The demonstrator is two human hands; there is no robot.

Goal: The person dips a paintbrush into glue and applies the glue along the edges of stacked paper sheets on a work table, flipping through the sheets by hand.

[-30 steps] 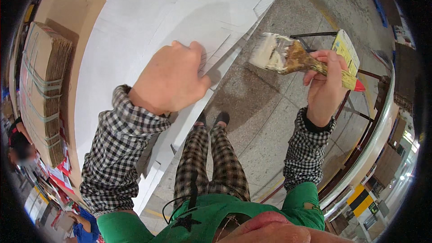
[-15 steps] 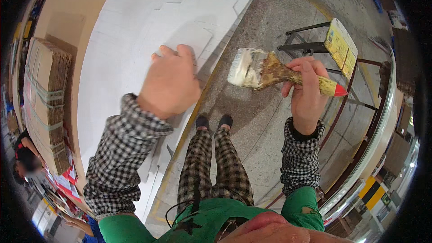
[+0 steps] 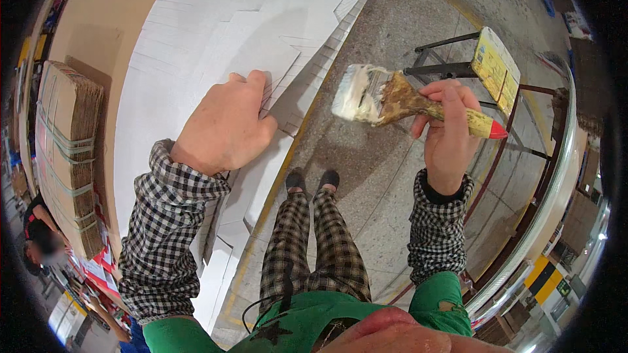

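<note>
sheets (image 3: 196,42) on the desk (image 3: 108,16) look thin, light and bendy, best held by the edge, where the left grip (image 3: 226,121) lies bent but i cannot tell if it pinches, while the right grip (image 3: 448,147) holds a light-looking brush (image 3: 398,100) by its handle.

Left side: we count one bundle of cardboard (image 3: 67,157), strapped. Upper right: one stool (image 3: 495,68), yellow top, black legs. Lower right: one striped panel (image 3: 543,280), black and yellow. Lower left: one co-worker (image 3: 40,227). Centre: grey floor (image 3: 386,206).
</note>
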